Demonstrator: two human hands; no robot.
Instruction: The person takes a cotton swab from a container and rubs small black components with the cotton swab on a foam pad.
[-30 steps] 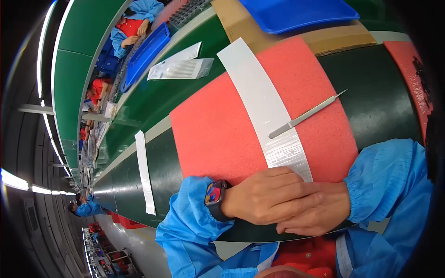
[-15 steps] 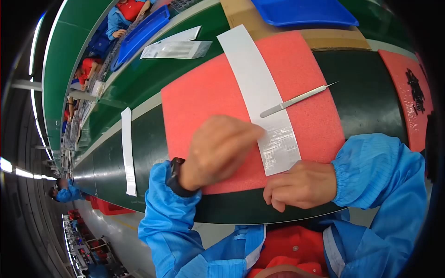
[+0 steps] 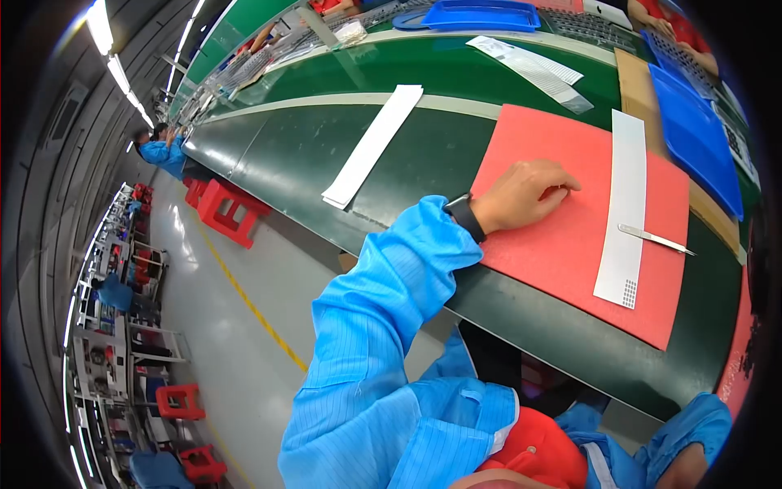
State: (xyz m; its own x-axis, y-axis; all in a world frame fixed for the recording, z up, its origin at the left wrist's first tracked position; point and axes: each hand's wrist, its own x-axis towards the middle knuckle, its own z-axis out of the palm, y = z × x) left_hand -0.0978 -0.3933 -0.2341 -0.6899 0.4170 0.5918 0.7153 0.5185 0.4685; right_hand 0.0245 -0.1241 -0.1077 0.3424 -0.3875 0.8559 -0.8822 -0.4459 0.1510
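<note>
While the left hand [image 3: 517, 197] hovers or rests over the pink foam mat [image 3: 570, 147], its fingers are curled in against the thumb, with nothing visible in them. Just to their right lies the long white strip [image 3: 626, 183], its long axis running near to far; the left hand is the nearer one. Across the strip's nearer half lies a slender silver metal tool [image 3: 658, 239], its pointed tip aimed right and slightly near. The right hand [image 3: 686, 468] is low at the near right, its fingers out of sight, so their state cannot be told. Farther left, white strips [image 3: 376, 143] lie on the dark green bench [image 3: 521, 301].

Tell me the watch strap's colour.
The watch strap is black, best seen in the head view.
</note>
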